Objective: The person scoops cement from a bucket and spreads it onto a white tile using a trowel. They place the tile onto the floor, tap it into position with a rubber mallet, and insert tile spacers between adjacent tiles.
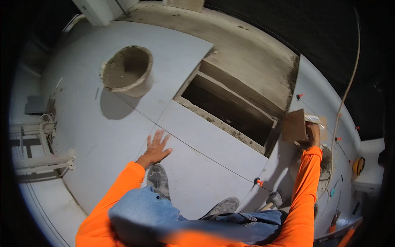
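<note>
My left hand (154,150) lies flat on a large pale grey tile (193,140), fingers spread, beside a dark joint between tiles. My right hand (313,133) reaches into an open cardboard box (293,126) at the right. A white, clear-looking plastic bag (314,120) shows at the box's opening, against the hand. The fingers are down inside the box and mostly hidden, so what they hold is not visible. In the joint between my hands stands a red and black tile-levelling spacer (258,181); another red spacer (299,96) stands beyond the box.
A mortar-stained bucket (144,80) stands at the far left. A rectangular pit (224,108) opens in the floor ahead, its edges rough. Near my right knee rests a mallet (275,199). A pale cable (349,84) runs down the right side. White pipes (43,161) lie at the left.
</note>
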A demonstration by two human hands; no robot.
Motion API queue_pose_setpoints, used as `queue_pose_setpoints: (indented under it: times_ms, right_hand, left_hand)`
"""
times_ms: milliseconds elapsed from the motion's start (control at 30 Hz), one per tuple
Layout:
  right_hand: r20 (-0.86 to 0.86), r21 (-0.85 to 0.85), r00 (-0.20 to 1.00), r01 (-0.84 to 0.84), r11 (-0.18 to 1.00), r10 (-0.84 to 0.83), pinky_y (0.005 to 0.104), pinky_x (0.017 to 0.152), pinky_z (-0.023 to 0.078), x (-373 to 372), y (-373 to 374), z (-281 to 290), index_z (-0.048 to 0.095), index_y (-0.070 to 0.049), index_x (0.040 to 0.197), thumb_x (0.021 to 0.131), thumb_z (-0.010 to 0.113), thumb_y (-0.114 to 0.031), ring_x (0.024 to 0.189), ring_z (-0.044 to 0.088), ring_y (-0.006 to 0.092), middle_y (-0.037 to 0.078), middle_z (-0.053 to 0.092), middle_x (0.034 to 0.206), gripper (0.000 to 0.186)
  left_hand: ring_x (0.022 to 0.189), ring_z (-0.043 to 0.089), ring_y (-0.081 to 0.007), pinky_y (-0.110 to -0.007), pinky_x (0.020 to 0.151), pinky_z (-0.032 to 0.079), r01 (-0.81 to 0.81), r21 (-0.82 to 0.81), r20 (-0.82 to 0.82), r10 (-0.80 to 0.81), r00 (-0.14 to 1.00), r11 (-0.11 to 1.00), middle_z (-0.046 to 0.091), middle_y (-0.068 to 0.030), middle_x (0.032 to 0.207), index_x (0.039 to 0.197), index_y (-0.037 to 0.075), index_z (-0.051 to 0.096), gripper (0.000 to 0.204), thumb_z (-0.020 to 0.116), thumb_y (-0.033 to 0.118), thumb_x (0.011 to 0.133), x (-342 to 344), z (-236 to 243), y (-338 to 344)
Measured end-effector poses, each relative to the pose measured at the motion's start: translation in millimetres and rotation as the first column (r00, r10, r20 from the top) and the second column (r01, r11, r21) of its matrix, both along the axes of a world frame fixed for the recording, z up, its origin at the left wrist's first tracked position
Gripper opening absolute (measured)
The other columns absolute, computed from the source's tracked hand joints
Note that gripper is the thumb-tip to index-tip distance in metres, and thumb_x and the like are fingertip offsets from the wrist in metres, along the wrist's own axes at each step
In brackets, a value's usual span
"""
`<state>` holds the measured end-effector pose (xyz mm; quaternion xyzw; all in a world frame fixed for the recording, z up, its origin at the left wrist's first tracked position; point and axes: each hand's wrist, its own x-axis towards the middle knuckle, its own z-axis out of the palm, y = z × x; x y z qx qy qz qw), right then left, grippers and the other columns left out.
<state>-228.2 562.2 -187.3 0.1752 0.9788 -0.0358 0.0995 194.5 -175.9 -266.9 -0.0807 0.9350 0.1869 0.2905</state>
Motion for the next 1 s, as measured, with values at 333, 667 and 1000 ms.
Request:
queue_pose_setpoints:
  times_ms: [333, 667, 1000]
  right_hand:
    - [-0.043, -0.836, 0.938, 0.155, 0.527, -0.344, 0.0306, 0.070, 0.064, 57, -7, 157, 0.064, -0.001, 0.101, 0.089, 0.073, -0.004, 0.080, 0.076, 0.0214, 0.015, 0.075, 0.096, 0.015]
    - [-0.030, -0.970, 0.995, -0.051, 0.237, 0.092, 0.0265, 0.076, 0.063, 59, -150, 212, 0.063, -0.003, 0.117, 0.103, 0.071, -0.003, 0.092, 0.071, 0.0143, 0.006, 0.071, 0.101, 0.017]
    - [-0.055, -0.912, 0.612, -0.352, 0.210, 0.789, 0.0267, 0.079, 0.053, 136, -494, 90, 0.075, -0.006, 0.104, 0.098, 0.078, -0.007, 0.087, 0.064, 0.0088, -0.002, 0.071, 0.092, 0.007]
  left_hand:
    - [0.170, -0.011, -0.0383, -0.065, 0.129, -0.014, -0.017, 0.018, -0.068, 0.018, 0.997, 1.000, 0.001, -0.0209, 0.184, 0.175, 0.007, 0.024, 0.087, 0.053, 0.052, 0.106, -2, 6, 6]
    - [0.170, 0.009, -0.0381, -0.065, 0.131, -0.003, -0.077, 0.070, -0.299, 0.094, 0.950, 0.995, 0.021, -0.0210, 0.181, 0.168, 0.004, 0.038, 0.074, 0.055, 0.043, 0.108, 8, -16, 0]
    - [0.168, 0.022, -0.0334, -0.067, 0.133, 0.012, -0.009, -0.104, -0.561, -0.051, 0.826, 0.995, 0.029, -0.0169, 0.179, 0.165, 0.005, 0.042, 0.076, 0.060, 0.049, 0.107, -32, -10, 2]
